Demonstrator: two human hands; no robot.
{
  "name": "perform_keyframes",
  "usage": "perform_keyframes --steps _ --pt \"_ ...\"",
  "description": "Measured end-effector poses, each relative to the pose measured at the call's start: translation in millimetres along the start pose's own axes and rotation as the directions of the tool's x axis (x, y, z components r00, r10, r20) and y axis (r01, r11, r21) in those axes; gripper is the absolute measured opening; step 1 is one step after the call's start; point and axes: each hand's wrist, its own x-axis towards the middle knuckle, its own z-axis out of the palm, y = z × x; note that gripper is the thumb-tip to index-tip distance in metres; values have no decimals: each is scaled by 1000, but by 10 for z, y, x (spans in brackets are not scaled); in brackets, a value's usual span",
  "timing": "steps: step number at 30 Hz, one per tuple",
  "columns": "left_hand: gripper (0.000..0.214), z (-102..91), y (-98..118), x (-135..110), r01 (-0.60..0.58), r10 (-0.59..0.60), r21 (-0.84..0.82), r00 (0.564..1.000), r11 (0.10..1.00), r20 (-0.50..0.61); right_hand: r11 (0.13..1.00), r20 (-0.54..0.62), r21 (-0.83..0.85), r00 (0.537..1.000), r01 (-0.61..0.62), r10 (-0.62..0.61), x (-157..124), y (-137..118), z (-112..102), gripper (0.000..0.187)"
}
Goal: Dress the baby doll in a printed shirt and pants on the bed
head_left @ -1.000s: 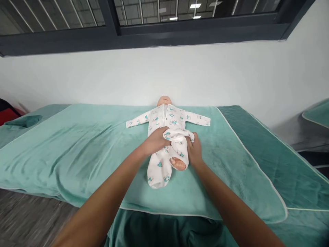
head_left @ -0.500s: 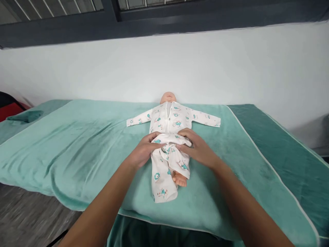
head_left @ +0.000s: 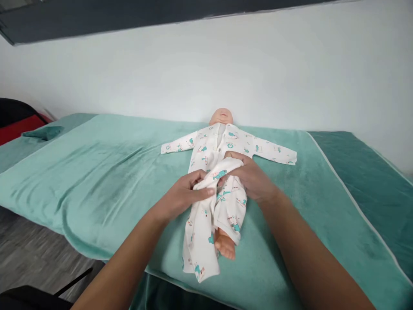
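A baby doll (head_left: 222,116) lies on its back on a green blanket (head_left: 135,193), dressed in a white long-sleeved top (head_left: 209,146) with teal animal prints. Matching baby pants (head_left: 201,245) cover its lower body. My left hand (head_left: 187,193) pinches the waist cloth from the left, thumb on top. On the other side, my right hand (head_left: 248,174) grips the waistband near the top's lower hem. One bare doll foot (head_left: 226,244) sticks out of the right-hand pant leg. The left-hand leg lies long, its foot hidden. Both sleeves spread sideways, the doll's hands out of sight.
Behind the blanket stands a white wall (head_left: 161,77) with a dark ledge (head_left: 129,17) above. A red and black item (head_left: 19,125) sits at the far left. Grey flooring (head_left: 29,249) shows beyond the blanket's left front edge.
The waist cloth is now bunched and slanted, with my right hand raised slightly higher. The view has tilted down and closer to the doll.
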Motion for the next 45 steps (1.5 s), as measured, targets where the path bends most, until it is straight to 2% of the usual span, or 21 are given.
perform_keyframes --steps 4,7,10,13,15,18,20,22,24,25,27,28,29,32,35,37,41,43,45 --pt "29 78 -20 43 -81 37 -222 980 972 -193 994 121 -107 992 -26 39 -52 -57 66 17" --pt "27 160 2 89 -108 45 -277 974 955 -223 984 111 -177 993 -20 40 -77 -65 119 28" --pt "27 178 10 94 -101 43 -303 980 948 -193 992 75 -126 997 -19 29 -79 -21 156 25" --pt "34 118 3 51 -68 14 -300 984 952 -178 999 -17 -14 999 -39 39 -58 30 161 20" --pt "36 53 17 2 6 -37 -243 992 970 -124 997 -80 61 995 -54 59 -39 53 149 19" --pt "35 -25 72 -66 138 -136 -63 990 988 39 989 -115 134 990 -61 77 -25 75 137 19" --pt "32 -35 103 -71 162 -160 -29 986 986 56 988 -105 144 992 -52 67 -32 80 141 20" --pt "29 -7 112 -28 109 -117 -131 992 985 -51 993 -41 115 998 -41 46 -52 71 147 20" --pt "26 42 104 49 -13 -41 -261 979 965 -199 998 118 41 992 -46 41 -79 46 147 27" --pt "24 67 97 91 -64 -14 -303 969 951 -246 998 214 -13 975 -56 57 -92 31 144 32" --pt "21 98 81 156 -93 1 -352 967 931 -254 991 341 -114 934 -75 110 -110 8 137 39" --pt "20 99 73 172 -77 -7 -361 974 929 -228 987 349 -141 929 -80 125 -113 7 135 39" --pt "20 89 65 175 -49 -22 -358 981 933 -192 986 318 -145 940 -81 124 -110 16 136 38" --pt "26 0 32 122 63 -94 -293 991 954 -95 994 106 -68 990 -83 89 -74 93 156 37" --pt "33 -97 -5 49 138 -150 -218 988 966 -38 997 -3 29 997 -73 73 -38 170 183 36" --pt "35 -110 -19 33 103 -120 -239 991 966 -56 997 24 46 998 -54 53 -42 167 196 34" --pt "39 2 4 56 -28 -38 -430 989 902 -144 996 196 -62 977 -71 82 -98 57 205 45" --pt "42 73 29 51 6 -85 -490 987 872 -138 991 230 -81 965 -108 124 -113 25 208 46" --pt "44 109 45 21 62 -143 -505 982 861 -124 991 175 -5 975 -135 134 -106 38 212 40"
